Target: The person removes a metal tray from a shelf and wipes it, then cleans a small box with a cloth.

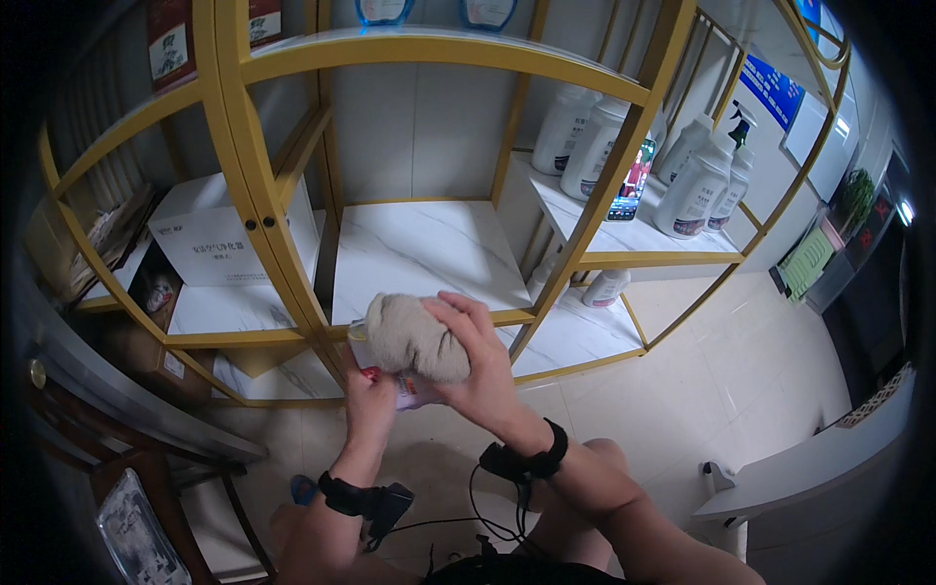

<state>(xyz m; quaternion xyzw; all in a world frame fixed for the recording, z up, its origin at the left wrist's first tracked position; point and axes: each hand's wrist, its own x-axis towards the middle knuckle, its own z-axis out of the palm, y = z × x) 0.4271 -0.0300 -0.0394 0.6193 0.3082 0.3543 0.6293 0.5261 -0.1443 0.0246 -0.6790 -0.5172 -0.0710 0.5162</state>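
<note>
My right hand (477, 358) grips a bunched beige cloth (413, 338) and presses it over a plastic container (415, 393). The cloth hides most of that container; a clear end, a bit of red and a pale lavender part with printing show around it. From below and to the left, my left hand (368, 398) holds the container. Both hands are in front of a gold-framed shelf unit, just off the edge of a white marble-patterned shelf board (424, 248).
White plastic bottles (596, 153), a spray bottle (735, 175) and a lit phone (632, 183) stand on the right shelf. Left is a white carton (212, 234). A gold upright (585, 227) rises beside my right hand. A wooden chair (139, 504) stands lower left.
</note>
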